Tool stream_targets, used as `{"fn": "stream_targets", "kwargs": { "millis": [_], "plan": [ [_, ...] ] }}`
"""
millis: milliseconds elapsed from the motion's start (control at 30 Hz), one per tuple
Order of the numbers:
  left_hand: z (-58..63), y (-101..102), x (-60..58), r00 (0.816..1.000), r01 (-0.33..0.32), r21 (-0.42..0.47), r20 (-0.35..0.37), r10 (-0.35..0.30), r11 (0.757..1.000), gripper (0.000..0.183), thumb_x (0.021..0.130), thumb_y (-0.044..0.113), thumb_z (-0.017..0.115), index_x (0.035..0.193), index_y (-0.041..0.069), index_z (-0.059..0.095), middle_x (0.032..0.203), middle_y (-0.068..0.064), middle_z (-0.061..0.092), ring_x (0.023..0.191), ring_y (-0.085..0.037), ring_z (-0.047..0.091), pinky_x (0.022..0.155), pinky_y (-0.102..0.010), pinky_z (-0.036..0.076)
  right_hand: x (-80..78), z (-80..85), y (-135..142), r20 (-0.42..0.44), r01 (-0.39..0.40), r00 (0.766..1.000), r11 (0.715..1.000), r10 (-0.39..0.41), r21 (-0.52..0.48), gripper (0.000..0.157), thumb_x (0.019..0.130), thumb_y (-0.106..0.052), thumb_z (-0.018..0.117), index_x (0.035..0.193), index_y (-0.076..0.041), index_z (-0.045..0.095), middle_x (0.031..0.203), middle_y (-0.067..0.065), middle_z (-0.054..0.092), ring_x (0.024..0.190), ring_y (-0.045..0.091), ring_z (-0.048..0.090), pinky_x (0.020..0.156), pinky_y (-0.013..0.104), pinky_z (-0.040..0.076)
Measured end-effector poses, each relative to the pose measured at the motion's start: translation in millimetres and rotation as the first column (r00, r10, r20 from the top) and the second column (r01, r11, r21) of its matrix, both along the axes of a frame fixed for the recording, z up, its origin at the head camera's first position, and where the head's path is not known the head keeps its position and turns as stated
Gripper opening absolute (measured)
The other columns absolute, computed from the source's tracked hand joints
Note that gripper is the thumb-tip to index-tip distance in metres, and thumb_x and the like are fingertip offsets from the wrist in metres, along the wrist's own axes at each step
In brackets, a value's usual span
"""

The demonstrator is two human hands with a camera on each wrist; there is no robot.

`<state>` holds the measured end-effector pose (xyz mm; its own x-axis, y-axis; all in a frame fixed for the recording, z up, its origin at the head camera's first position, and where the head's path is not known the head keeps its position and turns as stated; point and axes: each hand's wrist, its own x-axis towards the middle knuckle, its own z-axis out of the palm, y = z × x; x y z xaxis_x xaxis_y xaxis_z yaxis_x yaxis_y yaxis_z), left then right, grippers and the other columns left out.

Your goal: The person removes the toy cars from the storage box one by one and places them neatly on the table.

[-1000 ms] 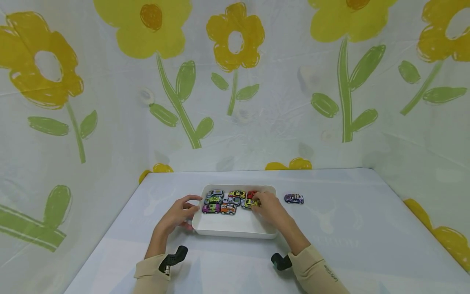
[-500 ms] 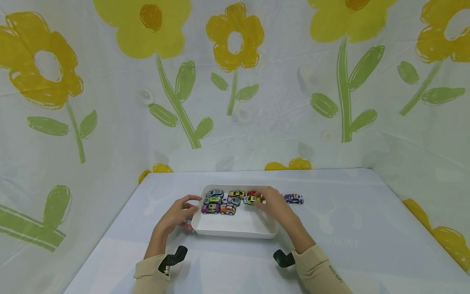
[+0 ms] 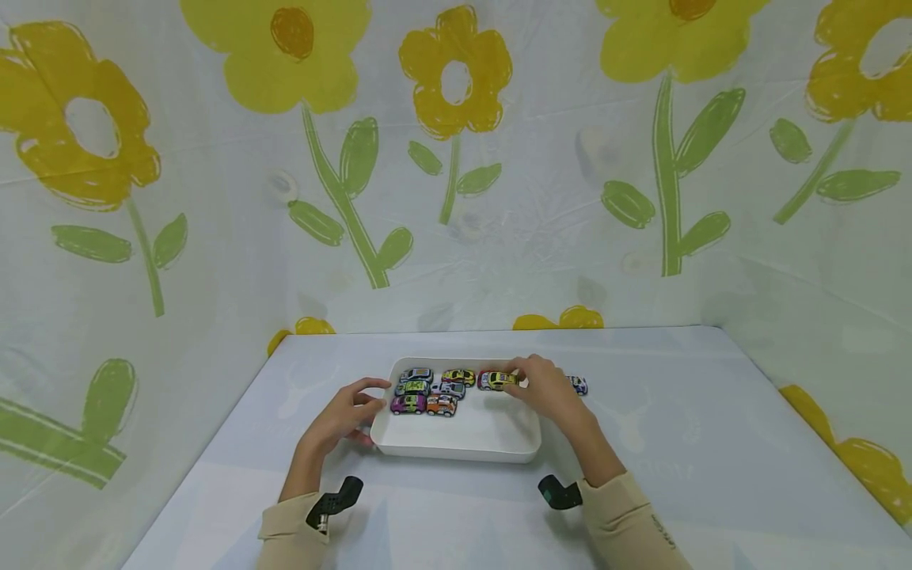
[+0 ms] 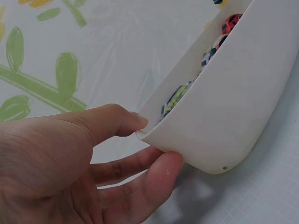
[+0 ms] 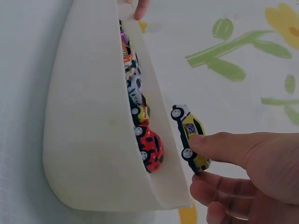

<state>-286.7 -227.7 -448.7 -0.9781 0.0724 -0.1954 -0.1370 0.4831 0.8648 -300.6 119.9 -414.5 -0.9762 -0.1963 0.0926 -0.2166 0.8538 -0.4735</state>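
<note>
My left hand [image 3: 347, 413] grips the left end of a white tray [image 3: 456, 437]; in the left wrist view its fingers [image 4: 161, 179] press the tray's end from outside while another fingertip lies at the rim. Between thumb and fingers, my right hand [image 3: 552, 392] pinches a yellow toy car [image 3: 496, 381], lifted above the rim in the right wrist view. A red toy car [image 5: 152, 149] sits in the tray just below it, mostly covered in the head view. Several other toy cars fill the tray's left and back part, among them a magenta one [image 3: 408, 404] and an orange one [image 3: 442, 405].
A purple toy car [image 3: 579, 386] lies on the white table [image 3: 677, 443] right of the tray, partly hidden behind my right hand. A flower-printed curtain [image 3: 527, 237] rises behind the table and along both sides.
My right hand has lifted the yellow car from among the others and carried it slightly back and to the right, over the red car. The left hand has stayed at the tray's end.
</note>
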Motion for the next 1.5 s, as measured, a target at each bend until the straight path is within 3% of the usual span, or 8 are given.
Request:
{"fn": "stream_targets", "kwargs": {
  "millis": [800,1500],
  "plan": [
    [-2.2,-1,-1.7,1.0,-0.009,-0.006,-0.003,0.009,1.0,0.04,0.096,0.019,0.061,0.135,0.022,0.055,0.123,-0.018,0.06,0.084,-0.022,0.064,0.055,-0.036,0.059,-7.2,7.0,58,0.057,-0.039,0.997,0.996,0.044,-0.083,0.028,0.089,-0.021,0.072,0.115,-0.012,0.069,0.101,0.009,0.066,0.086,0.02,0.059,0.068,0.028,0.054],
    [-4.8,-1,-3.3,1.0,-0.021,-0.02,-0.003,0.021,1.0,0.04,0.096,0.02,0.061,0.135,0.023,0.055,0.126,-0.018,0.059,0.084,-0.022,0.064,0.054,-0.035,0.059,-5.1,2.5,99,0.147,-0.036,0.988,0.998,0.043,-0.048,0.026,0.087,-0.021,0.074,0.111,-0.011,0.071,0.104,0.012,0.069,0.09,0.023,0.061,0.072,0.036,0.054]
  ]
}}
